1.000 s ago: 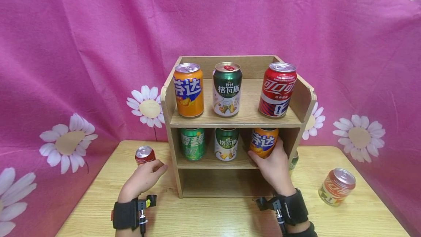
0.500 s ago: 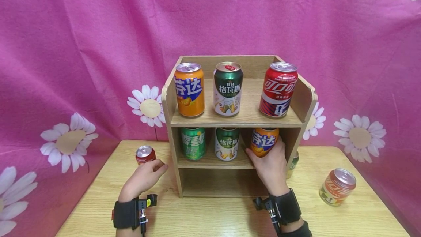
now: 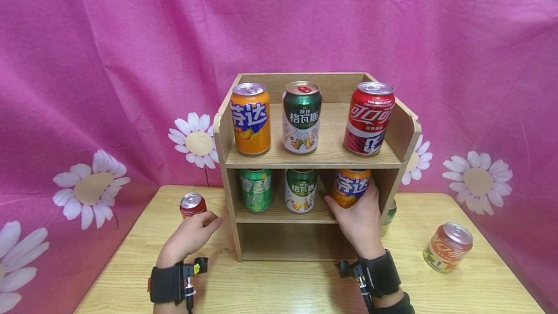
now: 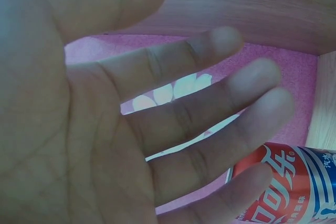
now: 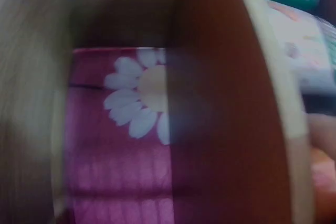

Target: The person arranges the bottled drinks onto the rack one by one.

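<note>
On the right of the middle shelf, an orange Fanta can (image 3: pixel 350 188) stands upright, partly covered by my right hand (image 3: pixel 362 222). That hand holds the can with the thumb on its left side and the fingers on its right. My left hand (image 3: pixel 189 236) hovers beside the shelf's left side, close to a red cola can (image 3: pixel 192 202) on the table. In the left wrist view the left hand's fingers (image 4: pixel 205 119) are spread and loosely bent, holding nothing, and the red cola can (image 4: pixel 283 182) shows beyond them. The right wrist view is blurred, mostly shelf boards.
The wooden shelf (image 3: pixel 314 160) bears an orange can (image 3: pixel 251 120), a kvass can (image 3: pixel 302 120) and a red cola can (image 3: pixel 369 120) on top. Below are a green can (image 3: pixel 255 193) and a kvass can (image 3: pixel 300 193). A red-and-yellow can (image 3: pixel 448 248) stands at right.
My right wrist has swung a little left while the hand stays on the orange Fanta can. The can has shifted slightly to the right. My left hand has stayed in place.
</note>
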Demonstrator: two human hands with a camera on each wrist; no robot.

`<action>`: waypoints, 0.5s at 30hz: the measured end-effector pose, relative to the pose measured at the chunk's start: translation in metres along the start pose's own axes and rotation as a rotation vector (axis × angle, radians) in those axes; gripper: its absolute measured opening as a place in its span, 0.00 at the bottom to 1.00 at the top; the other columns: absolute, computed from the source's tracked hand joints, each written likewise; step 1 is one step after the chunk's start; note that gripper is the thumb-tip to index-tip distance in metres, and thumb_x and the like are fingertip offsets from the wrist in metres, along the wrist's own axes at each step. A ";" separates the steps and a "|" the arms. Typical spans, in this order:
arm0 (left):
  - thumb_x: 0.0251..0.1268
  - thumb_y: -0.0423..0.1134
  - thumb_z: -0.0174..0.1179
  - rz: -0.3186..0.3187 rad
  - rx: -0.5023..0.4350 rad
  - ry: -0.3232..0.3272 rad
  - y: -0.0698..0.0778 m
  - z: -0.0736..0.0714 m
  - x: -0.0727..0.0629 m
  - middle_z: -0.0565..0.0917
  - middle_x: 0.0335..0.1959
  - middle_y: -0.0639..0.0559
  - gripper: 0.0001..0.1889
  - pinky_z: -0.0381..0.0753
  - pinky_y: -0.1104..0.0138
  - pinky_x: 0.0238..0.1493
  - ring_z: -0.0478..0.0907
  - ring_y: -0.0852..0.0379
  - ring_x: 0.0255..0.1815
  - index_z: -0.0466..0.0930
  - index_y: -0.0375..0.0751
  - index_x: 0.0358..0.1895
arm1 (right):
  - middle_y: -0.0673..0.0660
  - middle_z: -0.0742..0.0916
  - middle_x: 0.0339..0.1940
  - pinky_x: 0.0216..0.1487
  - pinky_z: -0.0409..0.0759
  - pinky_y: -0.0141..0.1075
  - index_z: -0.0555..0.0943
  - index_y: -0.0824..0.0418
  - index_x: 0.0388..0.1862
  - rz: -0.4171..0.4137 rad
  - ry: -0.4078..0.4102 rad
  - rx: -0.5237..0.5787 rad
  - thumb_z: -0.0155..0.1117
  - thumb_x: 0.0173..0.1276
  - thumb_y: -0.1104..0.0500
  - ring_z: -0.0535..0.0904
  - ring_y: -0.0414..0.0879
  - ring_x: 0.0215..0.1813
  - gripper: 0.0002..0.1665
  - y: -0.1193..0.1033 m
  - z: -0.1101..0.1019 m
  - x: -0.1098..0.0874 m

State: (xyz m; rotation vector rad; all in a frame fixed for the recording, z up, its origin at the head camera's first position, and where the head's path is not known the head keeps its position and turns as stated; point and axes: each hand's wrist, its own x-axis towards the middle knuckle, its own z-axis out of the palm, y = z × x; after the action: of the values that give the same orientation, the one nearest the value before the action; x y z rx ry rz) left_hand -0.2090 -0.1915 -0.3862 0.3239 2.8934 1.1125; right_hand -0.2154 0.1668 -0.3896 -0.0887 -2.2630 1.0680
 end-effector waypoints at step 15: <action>0.68 0.41 0.54 -0.005 -0.002 0.003 -0.003 0.001 0.001 0.71 0.23 0.53 0.08 0.65 0.63 0.29 0.67 0.56 0.26 0.79 0.41 0.36 | 0.70 0.71 0.55 0.55 0.69 0.58 0.53 0.69 0.69 0.036 -0.004 -0.020 0.76 0.51 0.53 0.72 0.64 0.54 0.55 -0.002 0.002 -0.001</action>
State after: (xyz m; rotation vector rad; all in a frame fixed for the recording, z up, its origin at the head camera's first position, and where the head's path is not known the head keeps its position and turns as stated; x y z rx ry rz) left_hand -0.2108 -0.1924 -0.3887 0.3144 2.8942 1.1156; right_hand -0.2155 0.1639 -0.3894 -0.1367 -2.2836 1.0647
